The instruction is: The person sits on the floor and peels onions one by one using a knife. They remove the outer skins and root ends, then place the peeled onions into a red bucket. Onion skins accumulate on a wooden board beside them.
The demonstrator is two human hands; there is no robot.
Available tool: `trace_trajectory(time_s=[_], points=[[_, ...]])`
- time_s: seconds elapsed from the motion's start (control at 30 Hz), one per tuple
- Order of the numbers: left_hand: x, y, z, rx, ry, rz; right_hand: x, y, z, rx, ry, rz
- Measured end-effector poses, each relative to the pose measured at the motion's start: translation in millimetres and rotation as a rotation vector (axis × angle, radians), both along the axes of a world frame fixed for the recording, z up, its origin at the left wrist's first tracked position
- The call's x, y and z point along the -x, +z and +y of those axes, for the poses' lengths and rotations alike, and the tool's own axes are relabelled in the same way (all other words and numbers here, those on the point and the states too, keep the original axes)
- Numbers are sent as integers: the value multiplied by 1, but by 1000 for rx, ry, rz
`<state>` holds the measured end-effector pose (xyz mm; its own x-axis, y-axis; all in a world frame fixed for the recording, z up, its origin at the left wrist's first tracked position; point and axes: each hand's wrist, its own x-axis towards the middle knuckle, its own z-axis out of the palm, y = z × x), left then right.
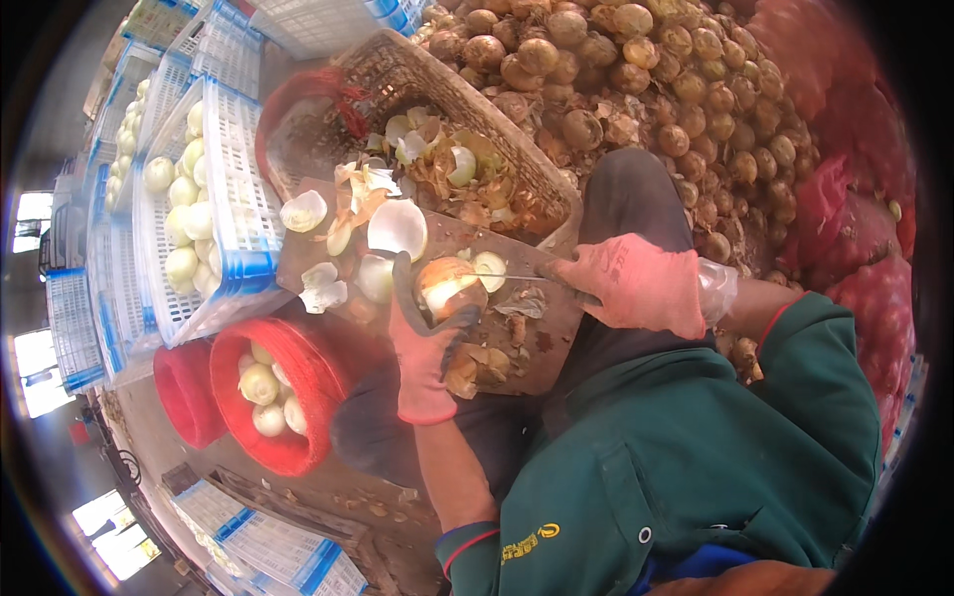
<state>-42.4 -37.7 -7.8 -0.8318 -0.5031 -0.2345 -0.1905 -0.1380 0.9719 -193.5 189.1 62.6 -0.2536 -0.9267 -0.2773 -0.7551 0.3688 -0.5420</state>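
My left hand [422, 353], in a pink glove with dark fingers, grips a partly peeled onion [444, 282] over a brown board [548, 343] that lies across my lap. The onion shows brown skin on top and a white patch below. My right hand [636, 285], also in a pink glove, is closed around a knife; its handle is hidden in the fist. The thin knife blade [523, 277] points left, its tip near a pale cut piece [489, 270] beside the onion. White onion layers [398, 228] and brown skin scraps [487, 364] lie on the board.
Beyond the board stands a dirty crate [477, 114] with onion skins. A large heap of unpeeled onions [686, 109] spreads at the far right, bordered by red mesh sacks [870, 298]. Peeled onions fill white-and-blue crates [238, 199] on the left and a red container [318, 397].
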Motion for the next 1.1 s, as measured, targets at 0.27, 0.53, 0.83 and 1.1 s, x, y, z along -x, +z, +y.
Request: trace_trajectory(time_s=[0.27,0.53,0.83,1.1], points=[[-1,-12,1,137,20,-47,-16,-6,-3,-195,-47,20],[-4,-18,1,361,20,-118,-24,6,-9,-278,-47,17],[1,-14,10,609,70,-189,-35,4,-26,-258,70,-1],[7,-13,19,1027,-55,-169,-30,-23,-47,-78,-53,66]])
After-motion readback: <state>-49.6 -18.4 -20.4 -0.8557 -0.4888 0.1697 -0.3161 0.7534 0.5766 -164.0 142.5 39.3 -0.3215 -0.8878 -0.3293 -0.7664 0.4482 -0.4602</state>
